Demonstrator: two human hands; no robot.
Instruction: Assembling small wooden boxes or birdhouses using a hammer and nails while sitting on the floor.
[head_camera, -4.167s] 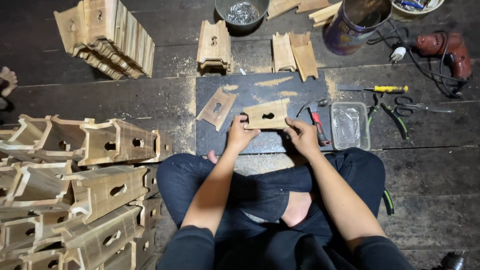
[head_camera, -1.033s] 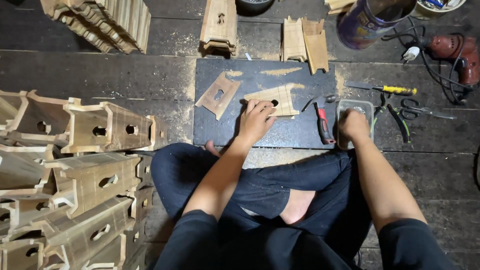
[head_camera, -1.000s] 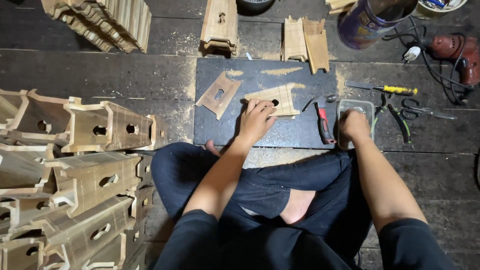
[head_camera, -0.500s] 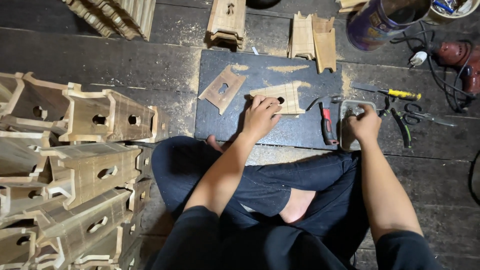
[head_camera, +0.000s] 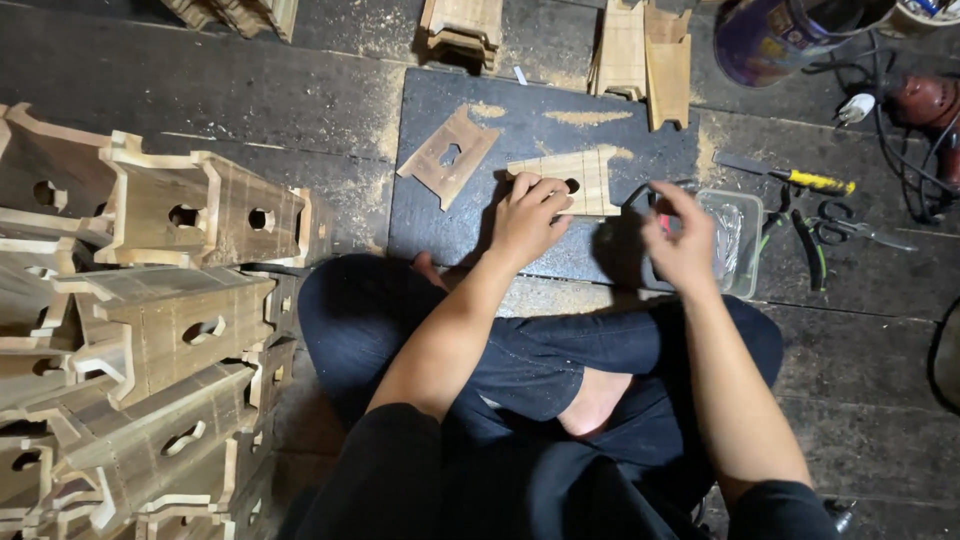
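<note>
Fingers of left hand (head_camera: 528, 215) press flat on wooden panel (head_camera: 578, 180); right hand (head_camera: 682, 240) pinches something unclear.

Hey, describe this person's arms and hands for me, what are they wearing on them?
Both forearms are bare, with dark sleeves ending around the elbows, the same dark tone as the trousers. The left hand and right hand wear no gloves. No watch, ring or bracelet shows on either wrist. The fingers are uncovered; the right hand is slightly blurred.

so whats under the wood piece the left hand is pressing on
The wooden piece lies flat on a dark board dusted with sawdust. The left hand covers its near corner, so the board directly beneath it and the hand is hidden.
</note>
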